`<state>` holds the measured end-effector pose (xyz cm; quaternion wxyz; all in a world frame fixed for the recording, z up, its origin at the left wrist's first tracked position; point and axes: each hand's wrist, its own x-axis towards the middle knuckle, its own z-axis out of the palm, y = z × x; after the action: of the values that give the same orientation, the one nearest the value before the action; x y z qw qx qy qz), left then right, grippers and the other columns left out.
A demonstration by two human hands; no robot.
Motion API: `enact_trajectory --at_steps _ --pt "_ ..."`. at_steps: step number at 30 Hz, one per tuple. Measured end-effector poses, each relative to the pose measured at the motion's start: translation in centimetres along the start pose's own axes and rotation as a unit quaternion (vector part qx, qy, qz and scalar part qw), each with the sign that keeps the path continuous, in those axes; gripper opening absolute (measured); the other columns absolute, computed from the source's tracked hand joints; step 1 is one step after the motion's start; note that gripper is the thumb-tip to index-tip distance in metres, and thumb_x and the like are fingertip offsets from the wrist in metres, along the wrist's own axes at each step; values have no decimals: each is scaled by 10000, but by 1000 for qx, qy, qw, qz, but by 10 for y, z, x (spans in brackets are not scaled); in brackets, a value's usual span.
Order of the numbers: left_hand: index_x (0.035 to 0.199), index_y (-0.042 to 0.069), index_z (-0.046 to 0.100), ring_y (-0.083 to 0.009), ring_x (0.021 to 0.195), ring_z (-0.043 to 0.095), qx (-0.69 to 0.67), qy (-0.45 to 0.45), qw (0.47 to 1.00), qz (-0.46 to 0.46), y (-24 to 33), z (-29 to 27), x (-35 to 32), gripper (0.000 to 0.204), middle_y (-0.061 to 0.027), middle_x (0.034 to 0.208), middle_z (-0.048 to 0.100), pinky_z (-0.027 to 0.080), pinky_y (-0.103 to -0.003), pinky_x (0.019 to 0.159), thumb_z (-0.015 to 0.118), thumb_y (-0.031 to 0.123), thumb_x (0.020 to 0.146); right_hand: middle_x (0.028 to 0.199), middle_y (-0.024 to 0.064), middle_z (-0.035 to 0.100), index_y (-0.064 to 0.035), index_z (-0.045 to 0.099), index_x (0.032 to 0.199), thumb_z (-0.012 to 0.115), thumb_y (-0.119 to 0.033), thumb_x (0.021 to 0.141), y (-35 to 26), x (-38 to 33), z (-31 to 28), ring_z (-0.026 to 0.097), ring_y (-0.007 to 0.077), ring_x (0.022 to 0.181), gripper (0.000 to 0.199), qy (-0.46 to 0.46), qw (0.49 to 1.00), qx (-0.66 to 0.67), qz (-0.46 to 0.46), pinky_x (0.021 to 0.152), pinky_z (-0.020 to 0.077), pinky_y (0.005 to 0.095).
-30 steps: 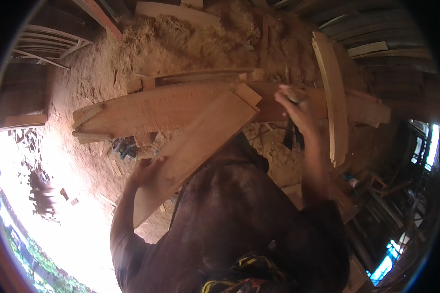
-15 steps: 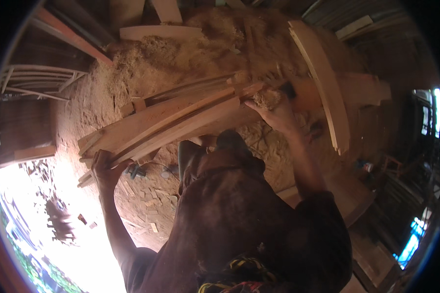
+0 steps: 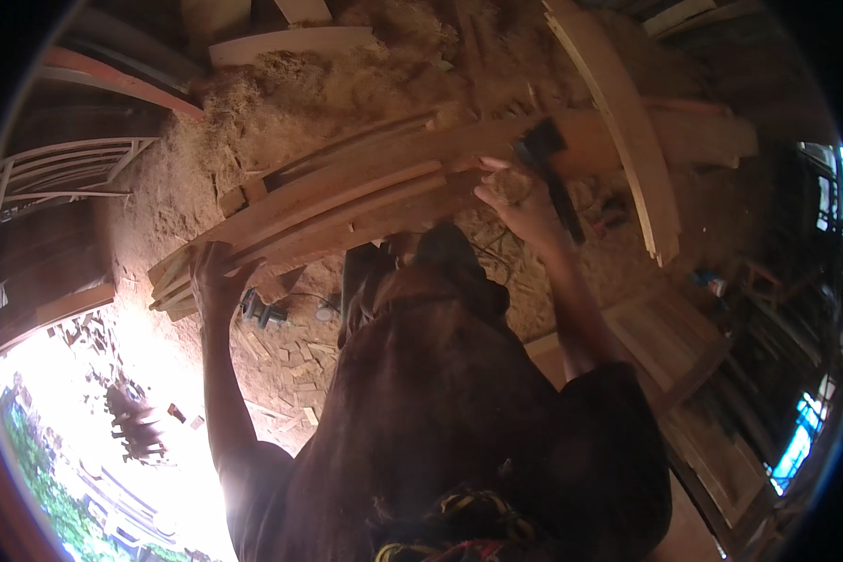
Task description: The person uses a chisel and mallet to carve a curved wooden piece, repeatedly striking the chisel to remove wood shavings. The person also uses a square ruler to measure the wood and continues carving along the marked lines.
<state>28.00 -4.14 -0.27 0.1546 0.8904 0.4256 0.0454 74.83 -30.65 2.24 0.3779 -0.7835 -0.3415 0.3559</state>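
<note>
A long pale board (image 3: 365,161) lies across in front of me, with narrower wooden strips (image 3: 347,204) along its near side. My left hand (image 3: 217,276) is closed round the strips' left end, its thumb along the near edge. Beyond their right end, my right hand (image 3: 532,217) is curled round a rough tan clump (image 3: 509,187) that looks like wood shavings. Thumb and forefinger point left toward the strips, apart from them. Close behind that hand, a dark tool (image 3: 541,142) with a blocky head and long narrow bar rests on or over the board.
Another curved board (image 3: 623,122) slants across on the right. Shavings (image 3: 290,94) cover the ground beyond, where a curved offcut (image 3: 290,43) lies. Left of my legs are a power tool (image 3: 264,309) and small wood scraps (image 3: 304,361). A panelled wooden piece (image 3: 670,351) stands at right.
The strips have shifted on the board with my left hand at their end. My right hand has drawn back from their right end, uncovering more of the dark tool. The view has tilted slightly.
</note>
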Motion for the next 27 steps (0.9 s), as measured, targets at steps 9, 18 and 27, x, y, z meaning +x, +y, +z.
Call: enact_trajectory --at_steps 9,18,27 --pt "1344 135 695 -285 1298 649 -62 73 993 66 105 26 25 658 -72 1324 723 431 -504 1140 956 366 785 1023 64 685 9 692 1303 661 -144 1087 -70 -10 -93 652 164 885 267 91 968 191 -132 851 540 351" --pt "1307 149 722 -283 1231 665 -70 80 993 45 120 39 27 582 -49 1246 737 406 -469 1112 938 304 789 753 -41 456 -9 666 1240 690 -265 1077 -117 11 -73 432 105 643 304 -7 873 384 -300 701 412 315" --pt "1287 150 731 -292 1224 657 -50 101 993 22 129 34 24 580 -51 1224 742 420 -470 1073 931 287 760 762 -2 608 -37 621 1124 913 -223 909 -146 42 -22 562 115 661 408 -223 864 375 -253 619 469 291"
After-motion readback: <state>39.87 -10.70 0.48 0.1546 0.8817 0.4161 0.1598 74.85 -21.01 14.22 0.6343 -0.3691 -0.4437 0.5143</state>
